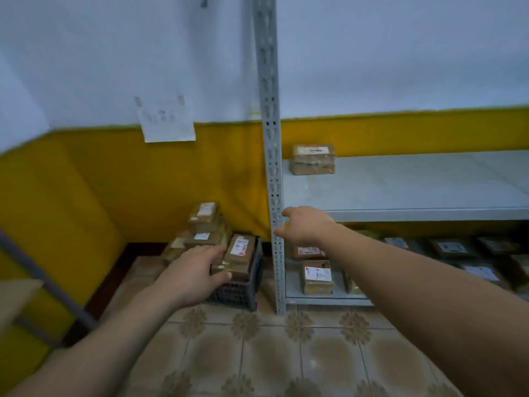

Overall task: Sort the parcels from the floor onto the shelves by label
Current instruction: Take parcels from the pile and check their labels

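Observation:
Brown cardboard parcels with white labels are piled in and behind a dark plastic crate (243, 293) on the floor by the yellow wall. My left hand (194, 273) reaches over the crate, fingers spread, touching the edge of the top labelled parcel (240, 249); it grips nothing. My right hand (303, 226) hovers open in front of the grey shelf upright (273, 173), empty. One taped parcel (313, 159) sits at the back left of the grey middle shelf (415, 190). Several labelled parcels (317, 276) lie on the bottom shelf.
A sheet of paper (167, 121) is taped to the wall above the pile. Patterned floor tiles (272, 353) stretch in front of me. A grey frame bar (43, 279) and a cardboard edge stand at the far left.

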